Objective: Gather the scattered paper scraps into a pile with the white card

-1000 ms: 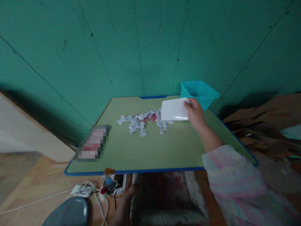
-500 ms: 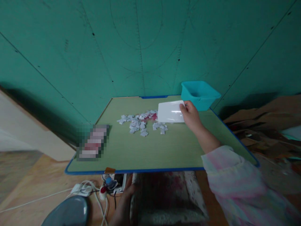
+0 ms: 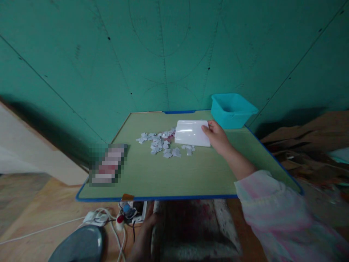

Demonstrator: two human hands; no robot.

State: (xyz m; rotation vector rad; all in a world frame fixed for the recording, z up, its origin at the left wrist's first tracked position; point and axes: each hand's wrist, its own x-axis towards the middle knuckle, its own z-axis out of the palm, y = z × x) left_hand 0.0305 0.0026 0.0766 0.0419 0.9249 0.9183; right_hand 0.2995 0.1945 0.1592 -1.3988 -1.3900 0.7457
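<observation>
My right hand (image 3: 216,136) grips the right edge of a flat, glossy white plastic scraper (image 3: 189,133), thumb on top. The scraper is low over the table, beside a loose scatter of small torn paper scraps (image 3: 158,143). More scraps (image 3: 188,149) lie just below its near edge, and a reddish patch shows by its left end. Under the table's front edge, my left hand (image 3: 145,227) is closed at the left side of a dark, worn, red-stained box-like container (image 3: 191,233). Its fingertips are mostly hidden.
The pale green table (image 3: 152,178) has a blue edge. A turquoise plastic basin (image 3: 233,111) stands at its back right. A pixelated item (image 3: 109,165) lies at the left. White cables (image 3: 111,225) and a dark grey stool (image 3: 81,243) are below. Cardboard (image 3: 308,134) is piled right.
My right hand has moved the scraper left and slightly toward me. Some scraps near its lower edge have shifted left. My left hand stays in place.
</observation>
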